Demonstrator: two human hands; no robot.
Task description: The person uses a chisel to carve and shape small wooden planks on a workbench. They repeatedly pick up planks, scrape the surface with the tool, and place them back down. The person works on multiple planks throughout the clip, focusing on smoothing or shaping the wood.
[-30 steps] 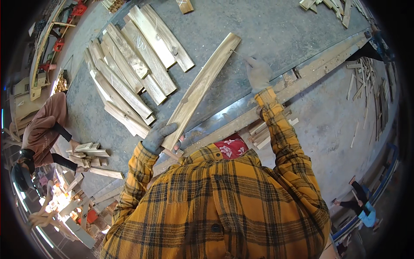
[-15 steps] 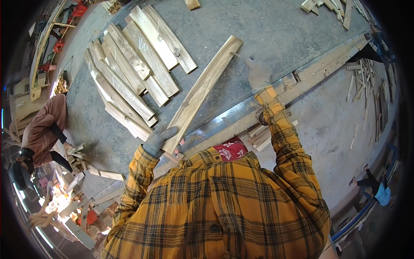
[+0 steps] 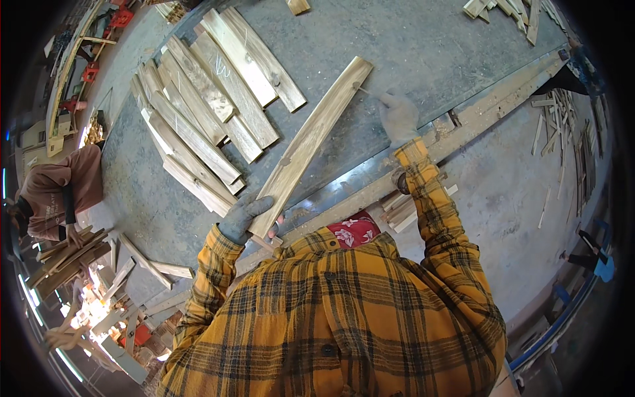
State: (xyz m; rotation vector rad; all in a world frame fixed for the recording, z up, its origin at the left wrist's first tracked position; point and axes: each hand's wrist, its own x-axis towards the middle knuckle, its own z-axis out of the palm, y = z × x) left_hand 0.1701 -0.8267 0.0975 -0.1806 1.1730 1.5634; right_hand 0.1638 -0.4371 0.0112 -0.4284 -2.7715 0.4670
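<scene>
I am watching a person in a yellow and black plaid shirt [image 3: 331,311], who is standing at the near side of a big grey table [image 3: 423,49]. The left hand [image 3: 241,218], in a dark grey glove, is grasping the near end of a long board [image 3: 311,142]. Its thumb is pressing on top, and its fingers are curling under, with the tips peeking out on the right. The board is slanting over the table, its far end pointing to the right.

The right hand [image 3: 399,119], in a pale glove, is pinching a thin stick [image 3: 364,90]. The stick's tip is meeting the board close to its far end, but I am not making out what kind of stick it is.

To the left of the board, a row of boards [image 3: 205,99] is lying on the table, and some are wearing white scribbles. A small wood block [image 3: 297,6] is sitting on the far side. More wood pieces [image 3: 529,20] are lying at the far right.

On the left, a worker in a brown top [image 3: 49,192] is holding a bundle of wood strips [image 3: 73,258]. On the right, past the table, loose sticks [image 3: 562,132] are lying on the floor [image 3: 496,218].
</scene>
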